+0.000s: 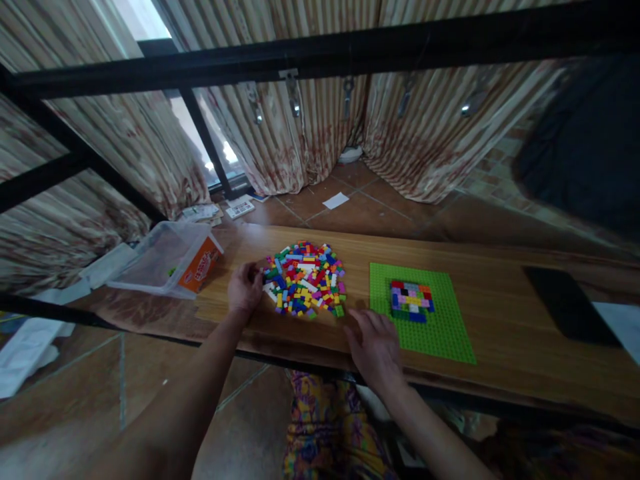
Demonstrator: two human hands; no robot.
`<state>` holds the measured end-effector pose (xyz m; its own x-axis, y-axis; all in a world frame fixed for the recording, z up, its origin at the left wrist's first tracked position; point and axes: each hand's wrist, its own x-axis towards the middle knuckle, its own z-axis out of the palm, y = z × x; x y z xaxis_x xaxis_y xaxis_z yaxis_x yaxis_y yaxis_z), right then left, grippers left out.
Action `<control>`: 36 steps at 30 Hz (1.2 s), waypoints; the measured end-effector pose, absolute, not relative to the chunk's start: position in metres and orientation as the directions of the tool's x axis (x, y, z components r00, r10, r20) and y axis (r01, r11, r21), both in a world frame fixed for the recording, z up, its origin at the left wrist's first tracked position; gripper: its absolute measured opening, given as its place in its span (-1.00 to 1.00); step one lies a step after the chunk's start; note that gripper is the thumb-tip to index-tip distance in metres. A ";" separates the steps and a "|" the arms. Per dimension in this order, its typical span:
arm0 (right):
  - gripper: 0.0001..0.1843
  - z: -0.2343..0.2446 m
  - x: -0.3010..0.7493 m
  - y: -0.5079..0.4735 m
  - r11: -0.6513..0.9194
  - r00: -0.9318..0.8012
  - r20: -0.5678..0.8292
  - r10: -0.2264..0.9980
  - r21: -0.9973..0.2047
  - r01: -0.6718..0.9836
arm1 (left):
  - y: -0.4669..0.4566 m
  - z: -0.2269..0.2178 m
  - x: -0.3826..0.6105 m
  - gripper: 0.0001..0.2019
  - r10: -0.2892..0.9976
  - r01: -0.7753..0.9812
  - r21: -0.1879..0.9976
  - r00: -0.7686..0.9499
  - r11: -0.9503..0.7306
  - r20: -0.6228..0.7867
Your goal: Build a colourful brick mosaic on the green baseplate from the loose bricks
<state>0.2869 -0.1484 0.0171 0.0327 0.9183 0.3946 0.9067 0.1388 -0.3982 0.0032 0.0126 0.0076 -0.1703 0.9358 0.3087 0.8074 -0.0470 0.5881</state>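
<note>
The loose bricks (305,283) lie in a spread-out pile on the wooden bench (500,300), the centre of the clock here. At nine o'clock the left hand (245,288) is curled against the rim; whether its fingertips are clamped on a brick I cannot tell. A sweep from there could push outlying pieces over the bench's near edge, at six o'clock.

Between four and five o'clock sits the right hand (375,340), thumb and fingers apart, nothing visible between them, fingertips just beside a green brick (339,311). In this view it overlaps the side of the green baseplate (450,333), so a careless turn of the wrist might shove that plate or knock the brick build (413,301) on it.

Farther out at nine o'clock, the clear box (200,265) stands beyond the left hand; a backward swing could bump it. The dark panel (565,303), well away at three o'clock, seems safe.
</note>
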 end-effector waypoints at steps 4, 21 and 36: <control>-0.69 0.021 0.275 -0.130 0.104 0.026 0.314 0.949 -0.389 0.915 | 0.011 0.011 0.005 -0.67 0.935 0.805 0.592 -0.184 -0.034 0.304; -0.76 0.016 0.329 -0.158 0.100 0.153 0.433 0.888 -0.509 0.855 | 0.013 0.015 0.004 -0.66 0.944 0.832 0.554 -0.179 -0.005 0.278; -0.72 0.024 0.393 -0.133 0.072 0.090 0.434 0.896 -0.343 0.936 | 0.013 0.017 0.004 -0.61 0.948 0.841 0.541 -0.169 -0.005 0.271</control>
